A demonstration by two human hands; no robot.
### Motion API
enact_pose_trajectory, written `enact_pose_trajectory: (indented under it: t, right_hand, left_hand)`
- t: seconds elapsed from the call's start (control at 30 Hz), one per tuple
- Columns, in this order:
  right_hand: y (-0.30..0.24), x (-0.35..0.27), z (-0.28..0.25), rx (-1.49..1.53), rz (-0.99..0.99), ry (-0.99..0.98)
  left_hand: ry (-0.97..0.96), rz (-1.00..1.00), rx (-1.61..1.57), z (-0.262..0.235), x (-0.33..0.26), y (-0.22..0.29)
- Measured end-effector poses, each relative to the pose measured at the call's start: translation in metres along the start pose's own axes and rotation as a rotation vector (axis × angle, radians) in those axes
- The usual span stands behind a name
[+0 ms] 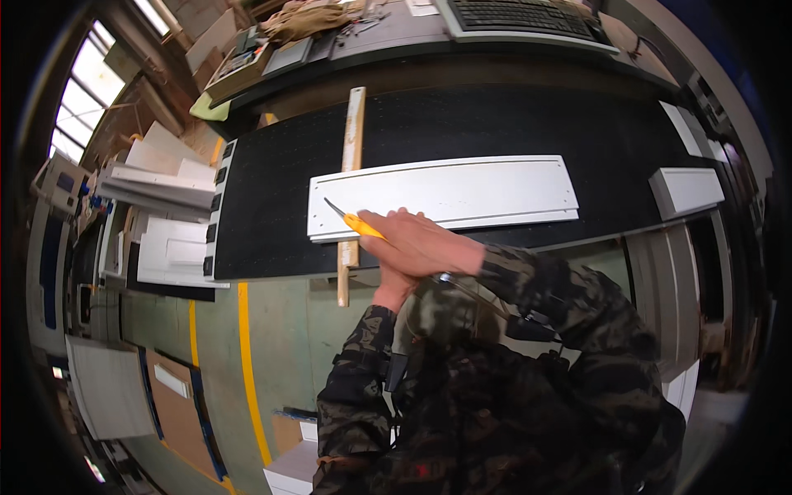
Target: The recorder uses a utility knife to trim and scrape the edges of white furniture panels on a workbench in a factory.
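Observation:
A long white panel [445, 194] with small holes near its ends lies on the black work surface. Its left part rests across a worn wooden strip [352, 136]. My right hand [429, 243] is closed on a yellow-handled knife [363, 226], whose thin dark blade points up and left above the panel's left end. Below and partly behind it is my left hand [396, 285], close to the panel's near edge. The right hand covers the left hand's fingers, so their grip cannot be seen.
A white block-shaped piece [689, 191] stands at the surface's right end. White panels [177, 252] are stacked on the left. Beyond the surface, a desk holds a keyboard [524, 18] and a box of tools [239, 70]. Yellow lines [254, 371] mark the floor.

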State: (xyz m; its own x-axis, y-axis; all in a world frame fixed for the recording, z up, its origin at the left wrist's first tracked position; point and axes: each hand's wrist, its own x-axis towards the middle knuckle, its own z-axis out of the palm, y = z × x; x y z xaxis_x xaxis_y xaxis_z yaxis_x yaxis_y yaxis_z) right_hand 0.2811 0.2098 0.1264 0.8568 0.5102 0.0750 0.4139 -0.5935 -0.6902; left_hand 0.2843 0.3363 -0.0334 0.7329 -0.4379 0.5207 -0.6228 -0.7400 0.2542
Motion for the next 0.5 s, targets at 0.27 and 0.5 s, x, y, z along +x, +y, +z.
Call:
enact_pose_trajectory:
  t: [0.27,0.5]
  right_hand:
    - [0.028,-0.067,-0.064,0.050,0.378,-0.023]
    - [0.045,-0.147,-0.092,0.078,0.592,0.230]
  left_hand:
    - [0.025,0.072,0.025,0.026,0.005,-0.005]
    - [0.009,0.088,-0.004,0.023,0.001,-0.006]
